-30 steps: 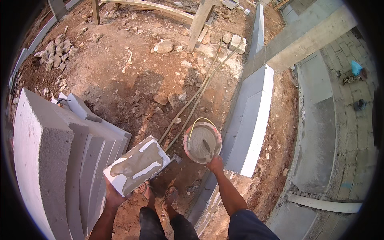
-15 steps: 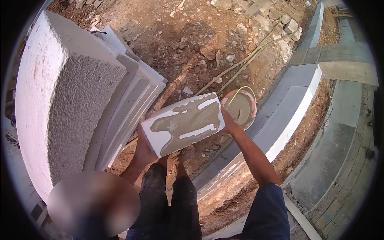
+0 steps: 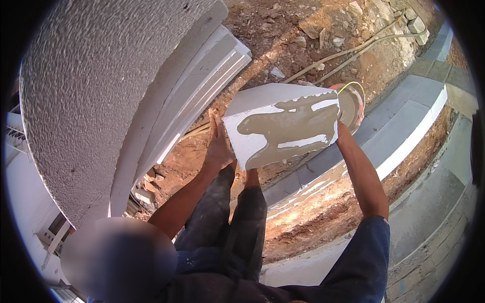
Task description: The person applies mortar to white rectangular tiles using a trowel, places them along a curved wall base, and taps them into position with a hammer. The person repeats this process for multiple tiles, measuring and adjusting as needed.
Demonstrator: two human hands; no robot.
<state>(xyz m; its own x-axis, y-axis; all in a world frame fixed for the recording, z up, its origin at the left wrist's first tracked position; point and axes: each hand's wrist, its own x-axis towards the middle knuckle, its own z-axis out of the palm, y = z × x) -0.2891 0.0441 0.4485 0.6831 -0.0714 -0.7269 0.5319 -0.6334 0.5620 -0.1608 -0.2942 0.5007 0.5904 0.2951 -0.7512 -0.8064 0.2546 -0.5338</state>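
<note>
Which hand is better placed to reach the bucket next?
Probably the right hand: it supports the block at the end beside the bucket. The left hand is at the opposite end, near the stacked slabs. Both seem occupied.

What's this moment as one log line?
left hand: holds block, left end; right hand: holds block, right end; mortar: on block; bucket: partly behind block

A beige hose (image 3: 399,35) lies looped over reddish, stony soil (image 3: 278,38). Pale stones (image 3: 418,29) sit by its bend; a concrete beam (image 3: 461,98) shows far right.
</note>
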